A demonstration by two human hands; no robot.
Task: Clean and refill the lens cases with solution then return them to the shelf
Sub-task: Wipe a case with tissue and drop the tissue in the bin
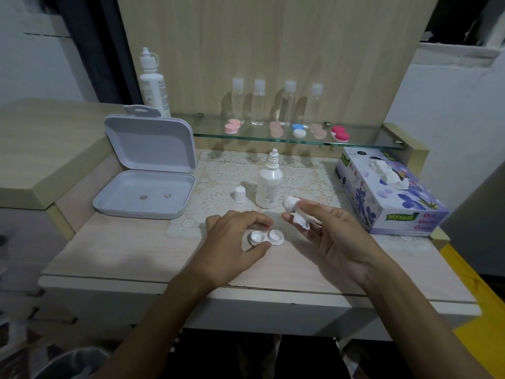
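Two hands, left (235,236) pinching lens case (265,237), right (332,231) gripping tissue (296,212), Mysoft box (390,192).

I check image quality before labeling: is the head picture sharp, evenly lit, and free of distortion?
Head view: dim, soft light; wide-angle bending curves the desk edge and the side walls; the clear bottles throw faint shadows on the wood panel; the lens case under the left hand looks slightly overexposed; corners are blurred.
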